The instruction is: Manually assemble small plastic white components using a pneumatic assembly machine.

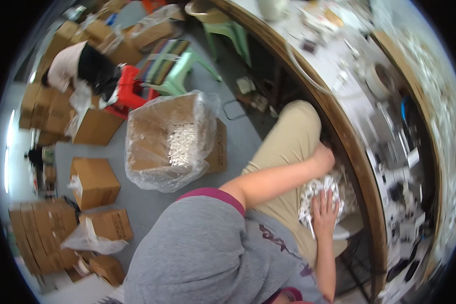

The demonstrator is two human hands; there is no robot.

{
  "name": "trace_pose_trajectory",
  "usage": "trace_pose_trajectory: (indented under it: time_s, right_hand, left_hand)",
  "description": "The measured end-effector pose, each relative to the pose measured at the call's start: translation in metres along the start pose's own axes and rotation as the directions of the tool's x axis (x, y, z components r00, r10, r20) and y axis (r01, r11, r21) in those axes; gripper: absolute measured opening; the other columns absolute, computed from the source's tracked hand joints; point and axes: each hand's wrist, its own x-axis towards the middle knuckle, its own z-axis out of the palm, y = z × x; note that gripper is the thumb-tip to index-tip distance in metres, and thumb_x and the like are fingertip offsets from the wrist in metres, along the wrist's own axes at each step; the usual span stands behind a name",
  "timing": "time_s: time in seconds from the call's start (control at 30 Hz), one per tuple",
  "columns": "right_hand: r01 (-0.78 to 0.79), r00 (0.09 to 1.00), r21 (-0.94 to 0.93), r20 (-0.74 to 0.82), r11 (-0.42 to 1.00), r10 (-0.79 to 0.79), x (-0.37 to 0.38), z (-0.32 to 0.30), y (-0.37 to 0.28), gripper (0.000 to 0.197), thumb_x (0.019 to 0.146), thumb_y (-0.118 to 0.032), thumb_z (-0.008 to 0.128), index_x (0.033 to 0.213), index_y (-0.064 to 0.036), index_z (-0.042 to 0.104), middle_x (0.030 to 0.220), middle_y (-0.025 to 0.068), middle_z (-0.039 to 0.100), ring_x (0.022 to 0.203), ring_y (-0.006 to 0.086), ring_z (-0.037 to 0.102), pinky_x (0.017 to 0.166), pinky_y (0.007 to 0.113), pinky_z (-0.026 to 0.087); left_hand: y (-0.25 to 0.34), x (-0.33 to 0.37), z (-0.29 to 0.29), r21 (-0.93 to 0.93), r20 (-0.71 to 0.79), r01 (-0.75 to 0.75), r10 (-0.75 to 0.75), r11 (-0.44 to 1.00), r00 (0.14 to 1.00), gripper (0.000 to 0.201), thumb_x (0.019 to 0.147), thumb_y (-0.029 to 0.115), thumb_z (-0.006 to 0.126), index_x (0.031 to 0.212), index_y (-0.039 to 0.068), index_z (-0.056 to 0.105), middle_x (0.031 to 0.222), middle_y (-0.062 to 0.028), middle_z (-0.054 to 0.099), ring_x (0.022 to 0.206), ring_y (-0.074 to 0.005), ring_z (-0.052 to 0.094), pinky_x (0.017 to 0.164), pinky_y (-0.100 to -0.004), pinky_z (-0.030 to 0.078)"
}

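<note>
White small pieces (307,198) in a heap beside the tan trousers (281,149), below the wooden workbench edge (364,175). Rests the right hand (325,212) on that heap, with fingers slightly apart. Holds the left hand (323,159) farther forward, near that same edge; cannot tell the state of its hidden fingers. To the left, on grey floor (243,130), a plastic-lined cardboard box (148,117) with more white pieces (182,144) inside.

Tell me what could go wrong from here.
The small white pieces under the right hand might spill, since they lie heaped loosely. The left hand could bump the table edge close beside it. The plastic liner, hanging loosely over the box, might snag on something passing.
</note>
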Motion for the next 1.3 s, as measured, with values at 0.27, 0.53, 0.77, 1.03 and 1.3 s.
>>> trace_pose_trajectory:
  time_s: [0.27, 0.53, 0.77, 1.03, 1.3]
  right_hand:
    - [-0.154, 0.986, 0.024, -0.056, 0.988, 0.155, 0.006, -0.003, 0.016, 0.050, 0.072, -0.006, 0.066, 0.120, -0.0153, 0.061, 0.149, 0.0137, 0.048, 0.139, 0.0290, 0.045, 0.104, 0.053, 0.037]
    - [-0.402, 0.915, 0.115, 0.004, 0.908, 0.404, 0.013, -0.010, 0.024, 0.072, 0.058, -0.010, 0.077, 0.127, -0.0194, 0.059, 0.140, 0.0107, 0.054, 0.127, 0.0274, 0.052, 0.105, 0.052, 0.036]
    - [-0.511, 0.859, 0.036, 0.047, 0.859, 0.509, 0.025, -0.013, 0.056, 0.083, 0.067, -0.006, 0.075, 0.144, -0.0240, 0.048, 0.133, 0.0098, 0.057, 0.121, 0.0334, 0.053, 0.102, 0.046, 0.043]
    - [-0.139, 0.989, 0.164, 0.079, 0.977, 0.127, 0.046, -0.062, -0.006, 0.052, 0.082, -0.012, 0.064, 0.133, -0.0116, 0.055, 0.140, 0.0095, 0.053, 0.135, 0.0240, 0.046, 0.111, 0.048, 0.038]
    - [0.185, 0.982, 0.182, 0.005, 0.966, -0.190, 0.060, 0.002, -0.014, 0.033, 0.082, -0.024, 0.065, 0.109, -0.0053, 0.061, 0.137, 0.0094, 0.055, 0.134, 0.0224, 0.047, 0.113, 0.046, 0.036]
  left_hand:
    - [-0.013, -0.003, 0.003, 0.116, 0.055, 0.041, -0.047, 0.992, 0.997, 0.018, 0.083, 0.015, 0.062, 0.092, 0.015, 0.077, 0.093, -0.0078, 0.075, 0.093, -0.0259, 0.070, 0.085, -0.0482, 0.046]
    - [-0.014, -0.007, -0.006, 0.162, 0.114, -0.001, -0.017, 0.987, 0.993, 0.024, 0.086, 0.017, 0.059, 0.103, 0.013, 0.076, 0.103, -0.0114, 0.073, 0.098, -0.0287, 0.069, 0.090, -0.0441, 0.042]
    - [-0.015, -0.011, -0.005, 0.195, 0.045, -0.034, 0.026, 0.980, 0.999, 0.024, 0.084, 0.016, 0.059, 0.101, 0.011, 0.075, 0.100, -0.0127, 0.073, 0.093, -0.0287, 0.070, 0.088, -0.0442, 0.043]
    - [-0.025, -0.012, 0.009, 0.184, -0.104, -0.074, 0.094, 0.980, 0.990, 0.020, 0.084, 0.016, 0.055, 0.089, 0.007, 0.072, 0.087, -0.0151, 0.072, 0.080, -0.0310, 0.070, 0.081, -0.0496, 0.049]
    - [-0.023, -0.012, 0.005, 0.211, -0.058, -0.058, 0.072, 0.976, 0.996, 0.021, 0.085, 0.017, 0.056, 0.094, 0.008, 0.072, 0.090, -0.0137, 0.072, 0.082, -0.0289, 0.071, 0.081, -0.0469, 0.048]
